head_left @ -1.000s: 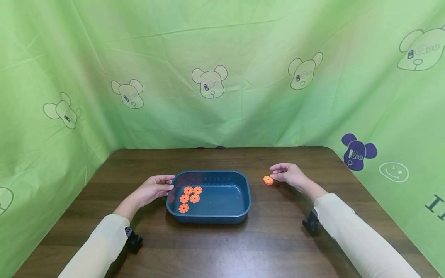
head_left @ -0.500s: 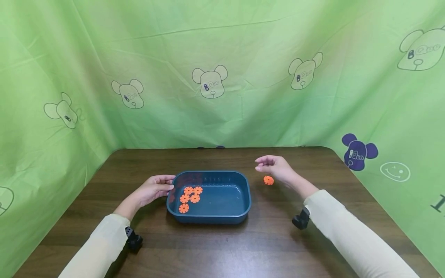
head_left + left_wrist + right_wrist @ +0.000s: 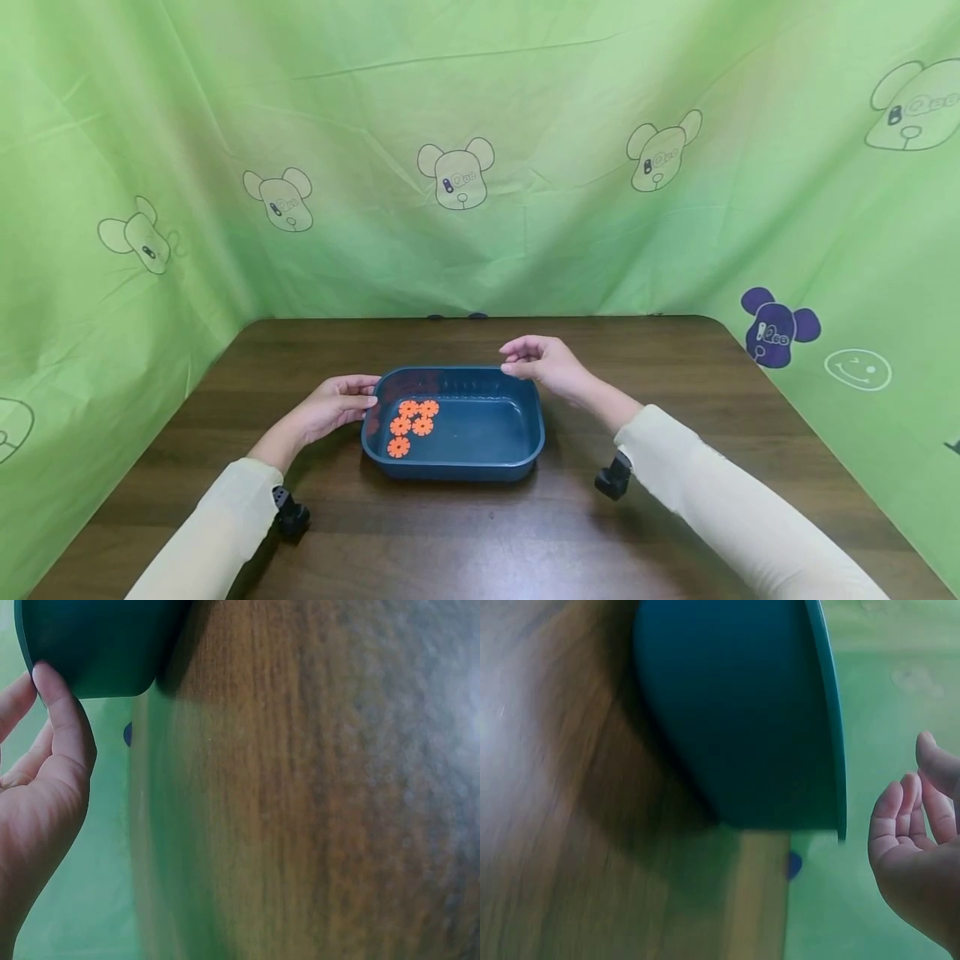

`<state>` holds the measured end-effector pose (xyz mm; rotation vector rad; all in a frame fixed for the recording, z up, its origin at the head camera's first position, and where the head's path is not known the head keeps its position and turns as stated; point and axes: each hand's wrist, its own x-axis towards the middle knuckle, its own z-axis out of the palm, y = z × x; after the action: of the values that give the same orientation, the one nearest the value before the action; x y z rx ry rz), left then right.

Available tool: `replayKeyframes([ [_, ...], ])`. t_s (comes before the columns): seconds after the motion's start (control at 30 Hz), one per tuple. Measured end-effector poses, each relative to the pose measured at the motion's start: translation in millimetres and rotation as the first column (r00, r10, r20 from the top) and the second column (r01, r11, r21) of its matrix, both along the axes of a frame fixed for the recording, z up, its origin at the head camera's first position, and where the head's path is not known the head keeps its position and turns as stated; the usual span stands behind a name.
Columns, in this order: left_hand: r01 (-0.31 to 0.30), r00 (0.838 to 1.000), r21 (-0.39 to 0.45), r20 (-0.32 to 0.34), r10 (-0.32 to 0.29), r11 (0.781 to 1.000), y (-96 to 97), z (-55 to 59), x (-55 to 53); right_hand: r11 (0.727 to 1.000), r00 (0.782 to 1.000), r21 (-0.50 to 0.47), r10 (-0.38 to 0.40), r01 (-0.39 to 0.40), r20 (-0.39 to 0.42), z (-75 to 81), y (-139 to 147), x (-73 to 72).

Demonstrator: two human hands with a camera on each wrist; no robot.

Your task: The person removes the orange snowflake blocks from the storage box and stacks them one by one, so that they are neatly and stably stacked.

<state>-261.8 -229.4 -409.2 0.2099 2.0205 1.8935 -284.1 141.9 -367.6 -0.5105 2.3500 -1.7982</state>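
Note:
My left hand [image 3: 330, 410] holds the left rim of a dark blue rectangular tub [image 3: 465, 472], thumb and fingers on either side of it; the left wrist view shows this pinch on the tub's wall [image 3: 112, 645]. Several orange flower-shaped notched discs [image 3: 422, 426] lie flat at the tub's left end. My right hand [image 3: 551, 365] hovers over the tub's back right corner, its fingers loosely bent and nothing visible in them. In the right wrist view, that hand [image 3: 922, 855] is beyond the tub's rim, apart from it. The disc seen earlier on the table is hidden behind my right hand or wrist.
The tub stands on a brown wooden table [image 3: 315, 342]. A green curtain [image 3: 360, 250] with printed bear heads hangs behind and at both sides. Black wrist cameras sit on my left sleeve [image 3: 202, 517] and right sleeve [image 3: 712, 483].
My right hand has left the orange disc on the table at the right and moved leftward to the tub's back right corner. My left hand stays on the rim.

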Motion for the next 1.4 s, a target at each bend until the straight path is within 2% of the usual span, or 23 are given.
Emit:
replayKeyframes([
  [0.27,0.014,1.000,0.002,-0.005,-0.014,1.000,0.1,-1.0,-2.2,0.997,0.998,0.054,0.048,-0.050,0.040,1.0,-37.9,9.7],
  [0.4,0.007,1.000,0.003,-0.003,-0.007,1.000,0.1,-1.7,-2.5,0.994,0.995,0.053,0.089,-0.091,0.042,-3.4,-55.2,12.8],
  [0.67,0.022,1.000,0.008,-0.008,-0.022,1.000,0.4,-1.9,-3.7,0.981,0.984,0.103,0.158,-0.165,0.077,-7.6,-76.8,15.2],
  [0.87,0.024,1.000,0.009,-0.011,-0.024,1.000,0.1,-0.8,-3.3,0.955,0.973,0.187,0.224,-0.232,0.060,-15.6,-90.6,14.2],
  [1.03,0.022,1.000,0.010,-0.012,-0.021,1.000,-1.0,-1.8,-3.0,0.931,0.959,0.227,0.271,-0.284,0.087,-22.0,-101.0,13.9],
  [1.27,0.016,1.000,0.007,-0.008,-0.016,1.000,-2.2,-3.0,-1.9,0.903,0.953,0.307,0.270,-0.300,0.136,-31.6,-110.4,15.7],
  [1.4,0.021,1.000,0.006,-0.010,-0.021,1.000,-2.1,-3.0,-1.6,0.897,0.950,0.318,0.268,-0.306,0.159,-34.3,-111.6,18.2],
])
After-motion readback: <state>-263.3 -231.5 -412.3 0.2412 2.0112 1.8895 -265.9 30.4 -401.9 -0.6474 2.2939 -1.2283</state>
